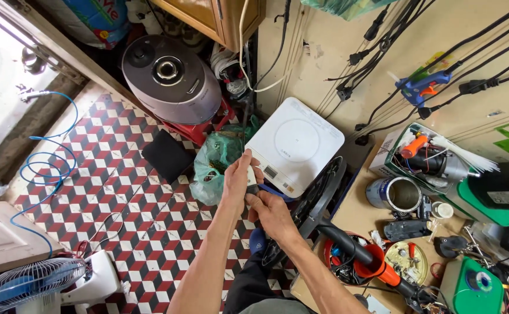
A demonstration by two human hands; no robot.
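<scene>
A small white plug-like part (251,176), too small to name more closely, sits near the middle of the frame, pinched between both hands held close together. The left hand (240,180) wraps around it from the left with the fingers closed on its upper part, and the right hand (272,212) grips its dark lower end from below, the two hands touching. Just behind them, toward the upper right, a white induction cooktop (295,145) stands tilted against the wall, and a green plastic bag (216,160) lies crumpled just left of it. A black flat pad (167,156) lies on the red, white and black patterned tile floor (120,192) further left, and a grey round rice cooker (170,78) stands in the upper middle-left. A blue cable (45,174) loops along the left side, and a white fan (45,282) sits in the lower left corner. At the right of the frame, a workbench (353,215) holds an open metal tin (394,193), an orange-nosed tool (376,264) and a green box (469,288). A blue glue gun (426,86) hangs on the wall at upper right among black cords (382,46).
</scene>
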